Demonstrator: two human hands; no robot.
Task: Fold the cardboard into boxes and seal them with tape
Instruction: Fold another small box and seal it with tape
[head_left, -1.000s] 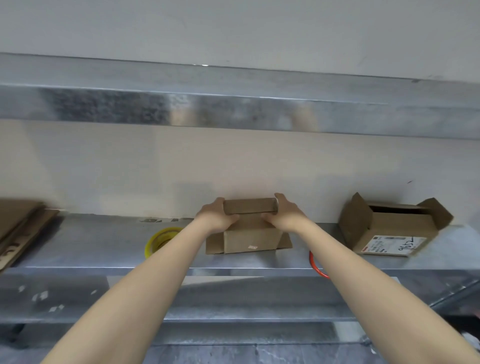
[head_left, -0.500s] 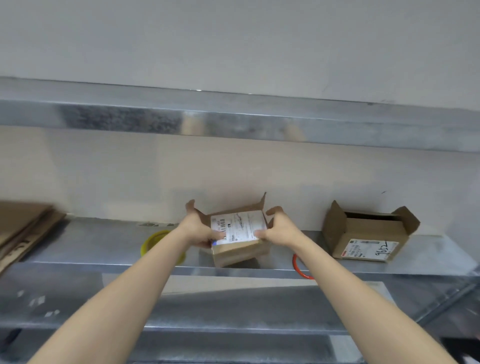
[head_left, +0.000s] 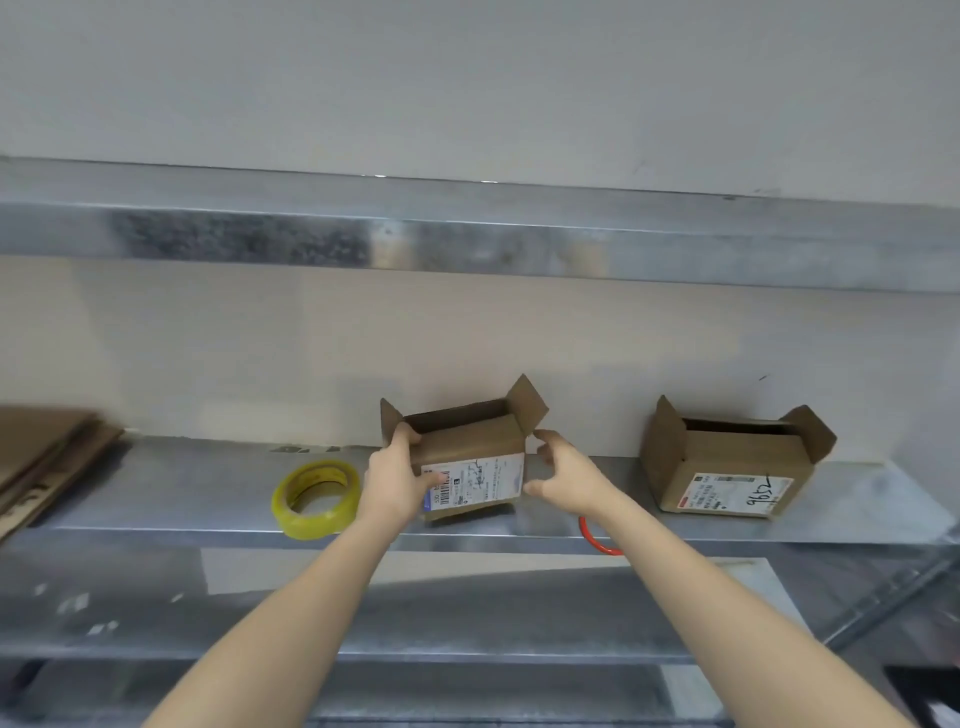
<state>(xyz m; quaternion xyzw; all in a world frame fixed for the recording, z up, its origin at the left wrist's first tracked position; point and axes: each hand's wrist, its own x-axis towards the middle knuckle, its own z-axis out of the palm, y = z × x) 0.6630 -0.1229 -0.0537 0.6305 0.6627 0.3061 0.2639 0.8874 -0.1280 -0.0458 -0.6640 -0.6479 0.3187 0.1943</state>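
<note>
On metal shelf, box stands w/ top flaps up, label facing front. L hand has its grip clamped on box's left side, thumb on label. R hand is just right of box, grip apart, holding nothing. Tape roll lies left of box, 2nd open box well right, flat cardboard far left.
</note>
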